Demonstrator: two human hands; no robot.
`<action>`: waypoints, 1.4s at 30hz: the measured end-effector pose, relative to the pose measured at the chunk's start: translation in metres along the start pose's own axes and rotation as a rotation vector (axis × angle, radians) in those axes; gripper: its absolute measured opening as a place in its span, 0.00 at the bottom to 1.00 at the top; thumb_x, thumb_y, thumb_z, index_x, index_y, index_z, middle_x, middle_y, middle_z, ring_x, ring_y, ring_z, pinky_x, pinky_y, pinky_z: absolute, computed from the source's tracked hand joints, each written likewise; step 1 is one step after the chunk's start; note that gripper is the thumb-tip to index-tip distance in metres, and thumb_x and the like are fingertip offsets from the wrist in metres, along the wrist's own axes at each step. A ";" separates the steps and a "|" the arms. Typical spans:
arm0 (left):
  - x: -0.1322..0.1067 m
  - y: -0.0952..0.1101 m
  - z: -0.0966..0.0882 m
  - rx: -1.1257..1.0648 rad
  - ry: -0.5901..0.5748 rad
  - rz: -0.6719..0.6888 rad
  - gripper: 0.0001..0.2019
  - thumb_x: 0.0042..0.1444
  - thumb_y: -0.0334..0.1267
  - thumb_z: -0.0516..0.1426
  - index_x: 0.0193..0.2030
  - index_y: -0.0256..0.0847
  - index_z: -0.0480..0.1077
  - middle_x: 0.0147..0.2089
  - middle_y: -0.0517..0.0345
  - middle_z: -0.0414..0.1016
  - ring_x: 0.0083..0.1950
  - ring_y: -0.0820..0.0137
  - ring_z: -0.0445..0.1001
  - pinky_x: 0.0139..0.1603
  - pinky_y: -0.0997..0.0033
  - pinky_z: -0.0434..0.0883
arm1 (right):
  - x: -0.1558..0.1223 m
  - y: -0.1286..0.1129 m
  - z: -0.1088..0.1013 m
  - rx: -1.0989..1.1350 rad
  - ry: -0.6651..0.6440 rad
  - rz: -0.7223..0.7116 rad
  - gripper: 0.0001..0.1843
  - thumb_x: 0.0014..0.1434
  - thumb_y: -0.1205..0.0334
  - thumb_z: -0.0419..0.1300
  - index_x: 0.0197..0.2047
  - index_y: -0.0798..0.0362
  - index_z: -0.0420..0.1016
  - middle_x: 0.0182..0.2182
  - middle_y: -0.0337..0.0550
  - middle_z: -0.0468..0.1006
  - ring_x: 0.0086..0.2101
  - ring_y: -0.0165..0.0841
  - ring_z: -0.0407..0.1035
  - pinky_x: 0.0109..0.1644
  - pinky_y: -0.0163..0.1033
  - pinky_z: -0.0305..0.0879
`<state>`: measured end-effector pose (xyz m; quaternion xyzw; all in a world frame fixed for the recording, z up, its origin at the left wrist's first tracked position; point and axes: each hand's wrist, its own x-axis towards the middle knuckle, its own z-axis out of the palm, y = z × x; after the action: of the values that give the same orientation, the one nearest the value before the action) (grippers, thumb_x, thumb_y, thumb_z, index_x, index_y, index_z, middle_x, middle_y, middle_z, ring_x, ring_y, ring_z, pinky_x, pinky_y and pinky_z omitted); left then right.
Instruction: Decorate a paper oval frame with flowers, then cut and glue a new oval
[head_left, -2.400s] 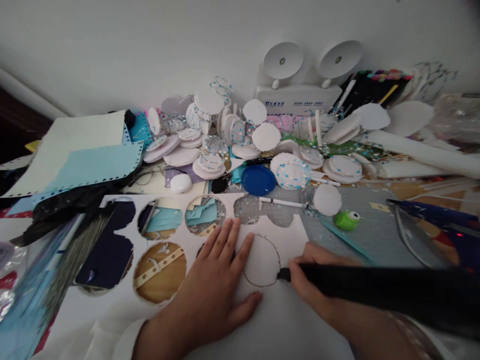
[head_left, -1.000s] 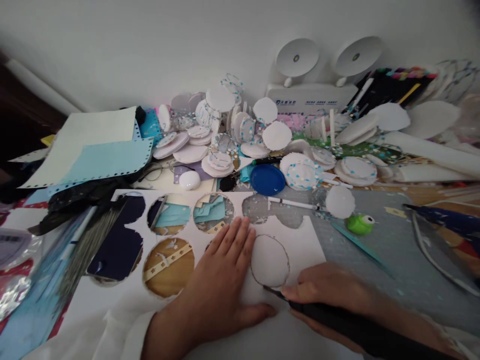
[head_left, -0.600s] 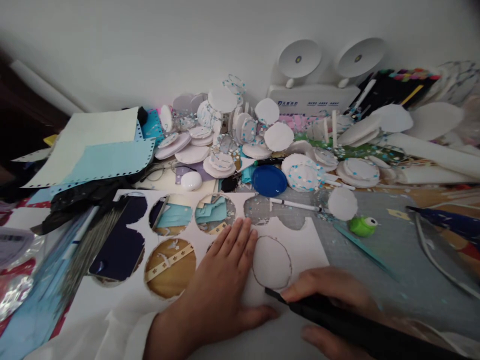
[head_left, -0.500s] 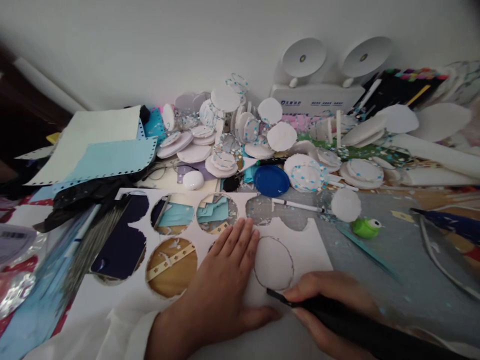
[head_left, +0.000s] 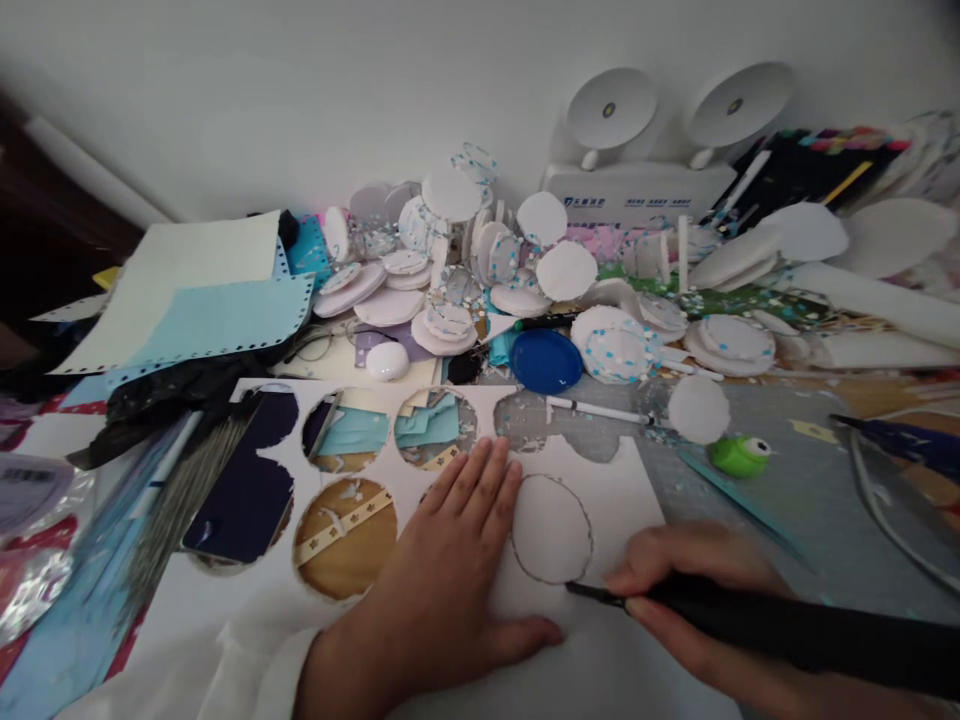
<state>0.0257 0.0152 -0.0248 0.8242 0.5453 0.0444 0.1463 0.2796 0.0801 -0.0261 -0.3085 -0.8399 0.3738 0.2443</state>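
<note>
White creased sleeve (head_left: 206, 672), plain white cuff (head_left: 288, 672); left hand (head_left: 454, 575) bare.

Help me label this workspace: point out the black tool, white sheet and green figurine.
Black tool (head_left: 787, 622), head view: dark handle.
White sheet (head_left: 621, 500), head view: bare right part.
Green figurine (head_left: 736, 458), head view: rounded body.

The white board (head_left: 525, 597) lies flat, bearing 1 dark-rimmed circle (head_left: 553, 528), its disc in place; rough round openings span that circle's 9 to 12 o'clock. The black tool (head_left: 810, 620) tips its 5-to-6 o'clock edge, body toward 3 o'clock.
</note>
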 end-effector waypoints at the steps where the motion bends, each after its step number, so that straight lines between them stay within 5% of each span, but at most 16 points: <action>1: 0.000 0.000 0.000 0.005 0.004 0.002 0.54 0.54 0.69 0.51 0.73 0.27 0.41 0.76 0.36 0.34 0.76 0.50 0.34 0.73 0.48 0.47 | 0.000 0.002 -0.001 0.012 -0.002 -0.017 0.10 0.52 0.69 0.64 0.37 0.45 0.77 0.28 0.36 0.81 0.29 0.33 0.76 0.36 0.36 0.71; 6: 0.001 -0.001 0.002 0.020 0.030 0.013 0.54 0.54 0.70 0.51 0.74 0.28 0.39 0.76 0.36 0.34 0.76 0.51 0.35 0.73 0.50 0.47 | 0.000 0.007 -0.004 0.040 -0.042 -0.066 0.15 0.50 0.71 0.64 0.40 0.45 0.76 0.29 0.36 0.80 0.30 0.32 0.76 0.38 0.35 0.70; 14: -0.001 -0.001 0.001 0.000 0.021 0.017 0.54 0.55 0.69 0.51 0.74 0.28 0.39 0.76 0.35 0.35 0.76 0.49 0.36 0.72 0.46 0.50 | 0.022 0.006 -0.019 0.258 -0.166 -0.004 0.06 0.57 0.67 0.63 0.36 0.46 0.78 0.27 0.37 0.80 0.27 0.31 0.74 0.30 0.32 0.67; 18: 0.001 -0.002 -0.002 -0.035 0.030 0.024 0.53 0.54 0.68 0.53 0.73 0.27 0.42 0.75 0.33 0.38 0.75 0.45 0.39 0.70 0.41 0.54 | 0.025 0.009 -0.021 0.321 -0.006 0.158 0.08 0.63 0.57 0.60 0.32 0.46 0.78 0.25 0.37 0.76 0.27 0.31 0.70 0.27 0.33 0.63; 21: 0.001 -0.002 -0.007 -0.092 0.100 0.029 0.44 0.59 0.59 0.54 0.71 0.27 0.50 0.74 0.32 0.45 0.75 0.45 0.43 0.69 0.40 0.57 | 0.023 0.014 -0.013 0.359 0.121 0.219 0.10 0.65 0.51 0.58 0.37 0.44 0.78 0.30 0.38 0.75 0.27 0.31 0.67 0.25 0.33 0.59; 27: -0.004 0.001 -0.016 -0.357 0.379 -0.107 0.17 0.66 0.38 0.50 0.59 0.35 0.65 0.65 0.39 0.66 0.67 0.58 0.64 0.65 0.50 0.67 | 0.026 0.008 -0.001 0.285 0.216 0.346 0.14 0.69 0.48 0.50 0.43 0.46 0.72 0.13 0.27 0.55 0.14 0.28 0.52 0.18 0.34 0.47; 29: -0.006 0.002 -0.016 -0.416 0.411 -0.106 0.14 0.66 0.37 0.50 0.56 0.37 0.67 0.62 0.42 0.70 0.64 0.60 0.68 0.63 0.53 0.69 | 0.030 0.001 -0.002 0.145 0.265 0.326 0.15 0.68 0.50 0.50 0.39 0.47 0.73 0.15 0.30 0.60 0.16 0.29 0.57 0.20 0.35 0.53; 33: -0.007 0.003 -0.017 -0.406 0.365 0.000 0.13 0.64 0.34 0.51 0.54 0.38 0.69 0.58 0.44 0.73 0.60 0.61 0.71 0.60 0.56 0.72 | 0.036 -0.009 -0.005 0.000 0.317 0.233 0.13 0.65 0.54 0.52 0.33 0.48 0.73 0.30 0.41 0.77 0.33 0.35 0.73 0.37 0.37 0.68; 42: -0.005 0.005 -0.018 -0.265 0.303 0.084 0.13 0.61 0.32 0.53 0.51 0.39 0.73 0.56 0.46 0.76 0.60 0.58 0.73 0.60 0.52 0.73 | 0.031 -0.006 0.004 -0.001 0.255 0.241 0.11 0.65 0.55 0.53 0.34 0.47 0.73 0.28 0.37 0.75 0.30 0.35 0.70 0.35 0.39 0.65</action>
<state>0.0236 0.0125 -0.0057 0.8036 0.5157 0.2451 0.1678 0.2533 0.0970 -0.0185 -0.4520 -0.7593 0.3576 0.3023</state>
